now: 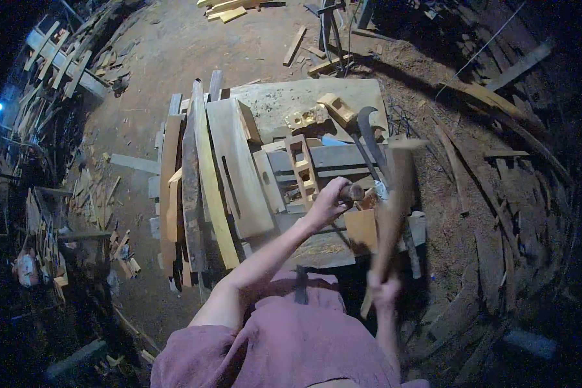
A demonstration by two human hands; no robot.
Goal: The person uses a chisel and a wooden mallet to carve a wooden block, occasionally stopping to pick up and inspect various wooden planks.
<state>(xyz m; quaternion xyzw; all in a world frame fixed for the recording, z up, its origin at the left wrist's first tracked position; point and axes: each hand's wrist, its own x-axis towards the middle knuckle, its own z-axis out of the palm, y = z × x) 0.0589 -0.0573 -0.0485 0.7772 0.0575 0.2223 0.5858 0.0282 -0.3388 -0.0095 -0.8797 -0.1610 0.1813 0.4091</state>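
My left hand [330, 202] is wrapped round a tool with a round wooden handle [354, 192], its butt end facing up; the lower part is hidden. Beneath and beside it lies an orange-brown wood block [361, 227]. In my right hand [384, 291] is a long wooden mallet [394, 207], smeared by motion, its thick end raised over the right side of the work surface. A piece of wood with rectangular holes [301, 168] lies just left of my left hand. Beyond the hands sits a curved dark blade [368, 126], like a sickle.
A low plank-topped bench [355, 90] bears wood chips and another notched block [337, 108]. Long boards [229, 168] lie along its left side. Scrap wood [123, 249] litters the dirt floor, and a long pole [498, 103] lies at right.
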